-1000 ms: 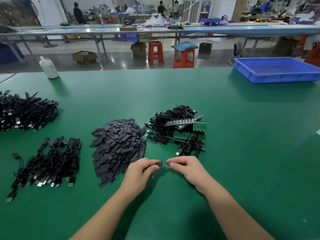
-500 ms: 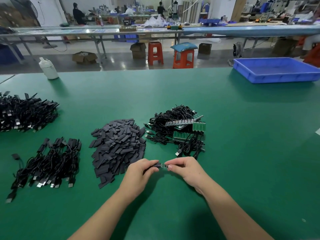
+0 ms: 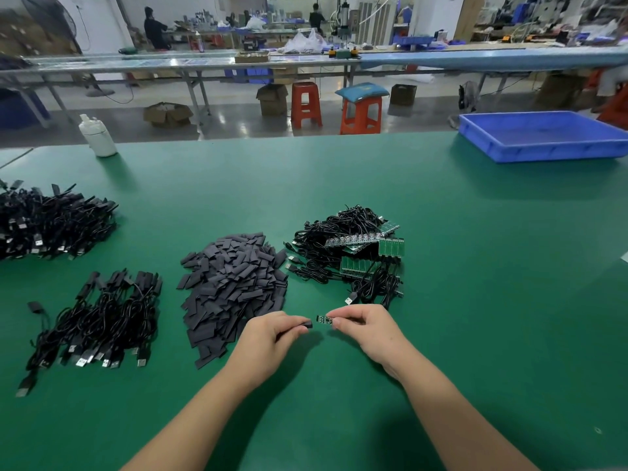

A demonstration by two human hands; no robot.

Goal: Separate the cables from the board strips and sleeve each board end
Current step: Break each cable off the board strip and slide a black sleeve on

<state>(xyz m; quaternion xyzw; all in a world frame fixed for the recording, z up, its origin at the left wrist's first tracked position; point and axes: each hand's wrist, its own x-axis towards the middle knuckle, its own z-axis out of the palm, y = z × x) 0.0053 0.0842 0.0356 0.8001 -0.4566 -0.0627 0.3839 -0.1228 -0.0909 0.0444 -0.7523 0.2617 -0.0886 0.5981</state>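
A small board end [image 3: 324,319] is being pinched by the right hand [image 3: 365,329], just above the worktop [image 3: 475,300]. A black sleeve [image 3: 307,323] is being pinched in the curled fingers of the left hand [image 3: 272,338], its mouth just short of the board. Sleeving is judged the step in hand; alignment of mouth and board tip is called for next. The sleeve pile [image 3: 234,283] and the unseparated board strips [image 3: 370,253] are being kept close behind.
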